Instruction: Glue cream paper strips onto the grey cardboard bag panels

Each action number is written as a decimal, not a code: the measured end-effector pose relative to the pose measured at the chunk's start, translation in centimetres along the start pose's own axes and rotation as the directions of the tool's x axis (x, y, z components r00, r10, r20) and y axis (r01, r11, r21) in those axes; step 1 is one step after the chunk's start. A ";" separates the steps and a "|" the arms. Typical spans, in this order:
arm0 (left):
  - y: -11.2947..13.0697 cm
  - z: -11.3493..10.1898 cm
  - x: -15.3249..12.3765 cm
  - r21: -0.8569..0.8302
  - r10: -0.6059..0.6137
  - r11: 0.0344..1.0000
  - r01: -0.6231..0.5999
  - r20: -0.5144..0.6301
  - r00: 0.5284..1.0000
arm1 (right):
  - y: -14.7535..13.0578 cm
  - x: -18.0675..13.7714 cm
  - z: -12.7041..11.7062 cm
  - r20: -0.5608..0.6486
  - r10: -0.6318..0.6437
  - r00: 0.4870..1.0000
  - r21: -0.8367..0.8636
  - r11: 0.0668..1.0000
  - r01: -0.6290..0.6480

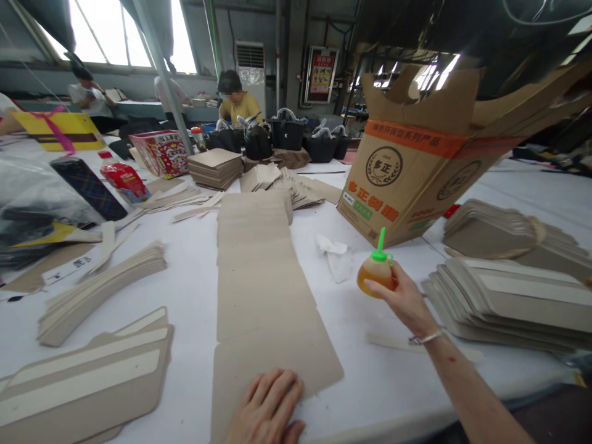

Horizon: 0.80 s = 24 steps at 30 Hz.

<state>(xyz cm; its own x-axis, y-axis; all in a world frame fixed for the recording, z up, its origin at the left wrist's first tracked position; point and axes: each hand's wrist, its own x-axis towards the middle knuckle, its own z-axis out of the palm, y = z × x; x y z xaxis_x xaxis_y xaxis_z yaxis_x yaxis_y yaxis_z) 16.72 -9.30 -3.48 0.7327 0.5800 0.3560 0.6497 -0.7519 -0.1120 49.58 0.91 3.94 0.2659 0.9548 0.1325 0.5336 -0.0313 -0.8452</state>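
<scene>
My right hand (pixel 401 298) is closed round a small orange glue bottle (pixel 375 271) with a green nozzle, held upright just above the white table (pixel 365 364). My left hand (pixel 268 410) lies flat with fingers stretched out on the nearest card of a long row of overlapping grey cardboard pieces (pixel 259 271) that runs away from me down the middle of the table. A crumpled white tissue (pixel 337 254) lies just left of the bottle.
A large open carton (pixel 407 179) stands tilted at the right. Stacks of shaped card lie at the right (pixel 504 296) and at the left (pixel 87 376). A red bottle (pixel 124 179), bags and boxes sit at the far left. People work at tables behind.
</scene>
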 end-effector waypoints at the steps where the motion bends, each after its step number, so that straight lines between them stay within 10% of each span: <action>1: 0.0 0.0 0.0 0.008 -0.001 1.000 0.001 0.001 1.000 | -0.9 -0.7 -0.8 0.074 -0.005 0.997 0.047 0.999 0.002; 8: 0.2 -0.2 0.0 0.014 -0.017 1.000 0.017 0.003 1.000 | -1.5 -7.3 -1.6 -0.016 0.341 0.940 0.799 0.569 -0.193; 18: 0.2 -0.5 0.2 0.006 -0.030 1.000 0.030 -0.046 0.998 | -1.2 -10.5 -1.0 -0.042 0.448 0.893 0.864 0.465 -0.193; 21: 0.2 -0.7 0.4 -0.023 -0.060 0.998 0.058 -0.135 0.989 | -1.9 -10.9 0.3 0.134 0.458 0.879 0.893 0.330 -0.308; 24: 0.1 -0.8 0.6 -0.052 -0.082 0.996 0.073 -0.193 0.978 | -2.2 -11.7 1.8 0.193 0.367 0.910 0.848 0.404 -0.343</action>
<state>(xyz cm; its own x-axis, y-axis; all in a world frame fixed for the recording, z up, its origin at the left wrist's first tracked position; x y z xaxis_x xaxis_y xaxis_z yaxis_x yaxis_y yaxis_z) 17.10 -9.26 -2.55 0.6241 0.5679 0.5366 0.6898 -0.7231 -0.0370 43.84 -9.68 3.32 0.2828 0.9146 -0.2891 -0.5562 -0.0892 -0.8262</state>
